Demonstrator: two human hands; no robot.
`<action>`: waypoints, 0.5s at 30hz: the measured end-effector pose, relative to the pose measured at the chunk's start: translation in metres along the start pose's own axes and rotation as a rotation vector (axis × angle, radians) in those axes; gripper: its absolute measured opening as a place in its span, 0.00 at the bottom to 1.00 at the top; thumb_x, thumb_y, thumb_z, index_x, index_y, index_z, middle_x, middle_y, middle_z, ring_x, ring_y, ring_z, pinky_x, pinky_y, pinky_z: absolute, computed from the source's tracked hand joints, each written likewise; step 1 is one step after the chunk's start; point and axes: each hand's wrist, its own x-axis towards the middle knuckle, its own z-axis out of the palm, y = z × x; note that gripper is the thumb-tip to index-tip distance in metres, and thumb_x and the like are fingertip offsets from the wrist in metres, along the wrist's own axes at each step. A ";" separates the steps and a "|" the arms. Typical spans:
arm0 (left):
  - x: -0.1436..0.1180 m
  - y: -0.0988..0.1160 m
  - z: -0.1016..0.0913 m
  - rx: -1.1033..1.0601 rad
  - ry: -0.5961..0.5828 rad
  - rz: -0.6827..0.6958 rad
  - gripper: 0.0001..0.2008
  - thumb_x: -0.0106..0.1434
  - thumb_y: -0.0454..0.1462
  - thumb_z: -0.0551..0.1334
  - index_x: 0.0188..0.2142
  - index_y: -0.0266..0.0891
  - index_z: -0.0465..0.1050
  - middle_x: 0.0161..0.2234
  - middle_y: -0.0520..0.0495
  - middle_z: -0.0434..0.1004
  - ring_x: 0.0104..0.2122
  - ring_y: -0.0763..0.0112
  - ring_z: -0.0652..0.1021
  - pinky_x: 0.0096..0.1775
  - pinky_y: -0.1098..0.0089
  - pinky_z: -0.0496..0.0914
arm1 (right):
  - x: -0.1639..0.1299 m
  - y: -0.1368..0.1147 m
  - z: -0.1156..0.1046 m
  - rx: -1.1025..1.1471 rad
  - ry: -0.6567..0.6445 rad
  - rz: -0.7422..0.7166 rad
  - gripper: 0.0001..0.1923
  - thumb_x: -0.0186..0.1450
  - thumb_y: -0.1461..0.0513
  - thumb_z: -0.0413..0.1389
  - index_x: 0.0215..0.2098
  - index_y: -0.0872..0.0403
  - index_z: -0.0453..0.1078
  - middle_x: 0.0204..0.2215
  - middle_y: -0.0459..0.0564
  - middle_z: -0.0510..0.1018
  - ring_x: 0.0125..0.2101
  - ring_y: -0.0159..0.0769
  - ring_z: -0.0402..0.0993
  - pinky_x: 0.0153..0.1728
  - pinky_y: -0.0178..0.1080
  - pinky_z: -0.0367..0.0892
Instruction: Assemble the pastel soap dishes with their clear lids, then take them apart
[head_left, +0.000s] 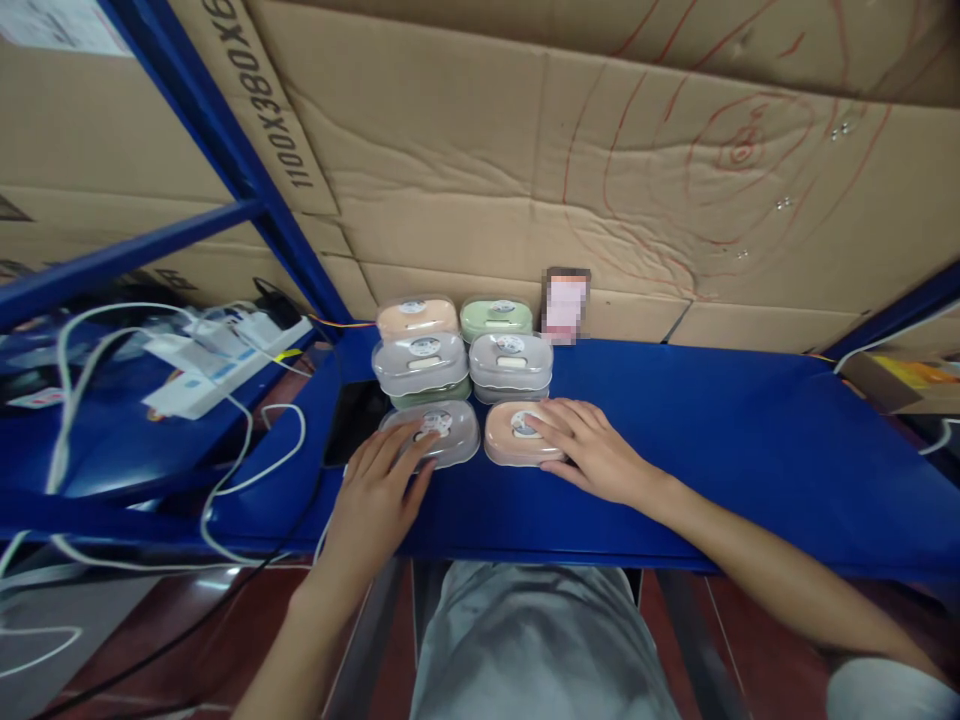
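1. Grey case (442,432) and peach case (517,436) sit in the front row on the blue tabletop (712,430).
2. Left hand (382,490) lies on the grey one with flat fingers, right hand (592,450) on the peach one; neither seems to grip anything.
3. Press evenly, since stacked cases (465,360) crowd just behind.
4. There is open room to the right; cables (247,470) lie to the left, and the near edge is close.

On the blue worktop (712,440), near its front edge, the left hand (382,490) rests flat on a grey box (442,432) and the right hand (592,450) on a peach box (510,440). Four more boxes sit behind.
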 end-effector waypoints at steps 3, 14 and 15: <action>0.005 -0.005 0.004 -0.018 -0.003 0.011 0.15 0.76 0.36 0.60 0.60 0.43 0.71 0.60 0.38 0.77 0.58 0.48 0.78 0.62 0.45 0.72 | -0.005 0.003 0.004 0.024 0.030 -0.002 0.37 0.78 0.50 0.53 0.80 0.47 0.47 0.75 0.60 0.60 0.74 0.54 0.56 0.71 0.64 0.56; 0.079 -0.027 -0.026 -0.077 0.028 0.003 0.21 0.74 0.46 0.62 0.63 0.46 0.72 0.67 0.40 0.71 0.65 0.48 0.73 0.66 0.45 0.67 | 0.039 0.041 -0.013 0.197 0.283 0.168 0.33 0.77 0.46 0.53 0.76 0.46 0.57 0.74 0.60 0.60 0.73 0.55 0.59 0.68 0.62 0.62; 0.093 -0.037 -0.025 -0.088 0.016 -0.019 0.23 0.73 0.48 0.63 0.63 0.46 0.72 0.67 0.39 0.71 0.65 0.48 0.73 0.66 0.46 0.66 | 0.051 0.046 -0.013 0.214 0.276 0.184 0.37 0.75 0.44 0.56 0.76 0.46 0.57 0.75 0.60 0.58 0.73 0.56 0.58 0.68 0.62 0.63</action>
